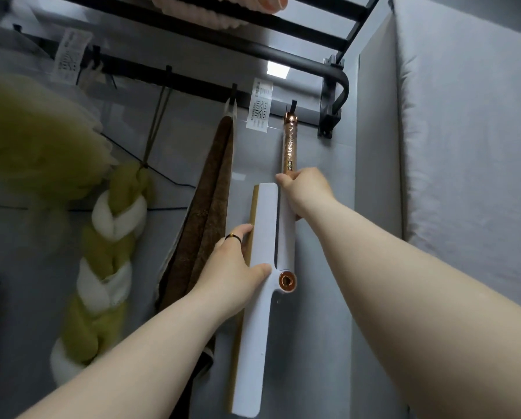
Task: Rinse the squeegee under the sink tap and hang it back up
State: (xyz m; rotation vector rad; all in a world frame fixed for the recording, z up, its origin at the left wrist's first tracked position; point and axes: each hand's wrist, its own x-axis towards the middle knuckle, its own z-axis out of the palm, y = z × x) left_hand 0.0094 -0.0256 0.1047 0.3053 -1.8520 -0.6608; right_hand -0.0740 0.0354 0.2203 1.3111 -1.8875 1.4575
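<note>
The squeegee [262, 267] hangs vertically against the grey wall panel [322, 343], its white blade body running from centre frame down to about 6 o'clock. A tan rubber edge lines the left side of the body. The copper-coloured handle [290, 143] extends upward toward 12 o'clock, and its top loop sits at a black hook [293, 104] on the dark rail [192, 81].

The right hand [306, 189] is clenched around the junction where the handle meets the white body; its grip is closed on the squeegee. The left hand [238, 261] holds the left side of the blade body, fingers on the tan edge and thumb pressed on the white face just beside the round copper end cap [287, 281]. A black ring [233, 236] is on one finger of the left hand.

At 9 o'clock from the squeegee, just beside it, a brown towel [211, 207] hangs from another hook on the same rail. Further toward 9 o'clock hangs a green and white braided sponge [108, 252]. A white label [260, 105] hangs between the towel hook and the squeegee hook. A black rack [253, 25] spans the frame at 12 o'clock.
</note>
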